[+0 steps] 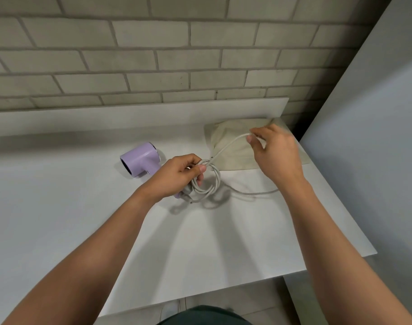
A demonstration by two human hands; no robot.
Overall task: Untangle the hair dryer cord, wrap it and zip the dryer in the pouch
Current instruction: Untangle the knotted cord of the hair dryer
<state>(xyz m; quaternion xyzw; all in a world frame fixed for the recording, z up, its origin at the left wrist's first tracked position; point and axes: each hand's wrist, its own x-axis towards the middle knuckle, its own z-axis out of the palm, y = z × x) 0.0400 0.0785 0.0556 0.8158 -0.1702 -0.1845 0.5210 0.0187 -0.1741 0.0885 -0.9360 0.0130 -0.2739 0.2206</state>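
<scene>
White tabletop [59, 207] against grey brick wall [153, 59]; cream pouch [237, 158] back-right.

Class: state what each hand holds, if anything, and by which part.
Both hold the white cord. The left hand grips its coiled loops near the dryer; the right hand pinches a straight stretch over the pouch.

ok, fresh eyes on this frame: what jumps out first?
The lilac hair dryer lies on its side, left of centre on the white table. Just right of it the left hand holds the white cord in a loose coil. The right hand pinches one strand raised over the cream pouch at the back right.
</scene>
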